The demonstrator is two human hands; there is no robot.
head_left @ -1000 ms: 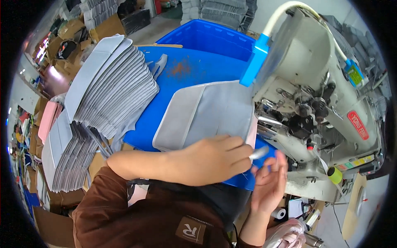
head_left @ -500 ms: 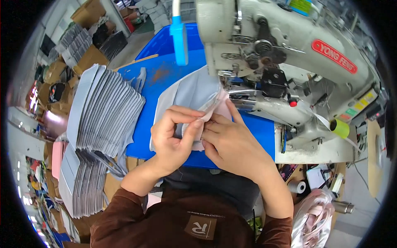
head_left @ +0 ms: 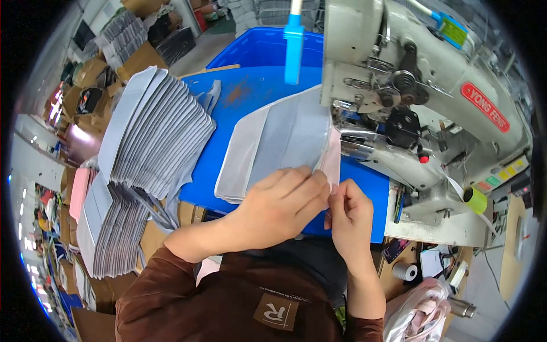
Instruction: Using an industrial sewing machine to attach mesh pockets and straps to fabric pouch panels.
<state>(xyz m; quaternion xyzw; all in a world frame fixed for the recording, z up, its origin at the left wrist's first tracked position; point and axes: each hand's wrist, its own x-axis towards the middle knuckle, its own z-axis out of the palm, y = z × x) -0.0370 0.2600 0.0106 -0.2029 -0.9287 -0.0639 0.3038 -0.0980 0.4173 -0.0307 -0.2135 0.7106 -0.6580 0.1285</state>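
A grey-blue fabric panel (head_left: 282, 137) with pale borders lies flat on the blue table top (head_left: 228, 108), its far right edge under the head of the sewing machine (head_left: 356, 51). Along its right side runs a pink fabric strip (head_left: 332, 159). My left hand (head_left: 290, 202) lies across the panel's near right corner, fingers closed on the edge where panel and strip meet. Beside it, my right hand (head_left: 351, 216) pinches the near end of the pink strip between thumb and fingers. The fingertips of both hands almost touch.
Left of the panel stands a tall stack of folded grey panels (head_left: 159, 131). A blue bin (head_left: 259, 48) sits behind the table. A blue lamp (head_left: 293, 51) hangs beside the machine head. At lower right are a thread spool (head_left: 405, 271) and a plastic bag of pink cloth (head_left: 421, 313).
My left hand has moved over the panel to its right edge. My right hand has come off the cloth's top and now pinches the strip's near end. The panel lies flatter; the view has shifted.
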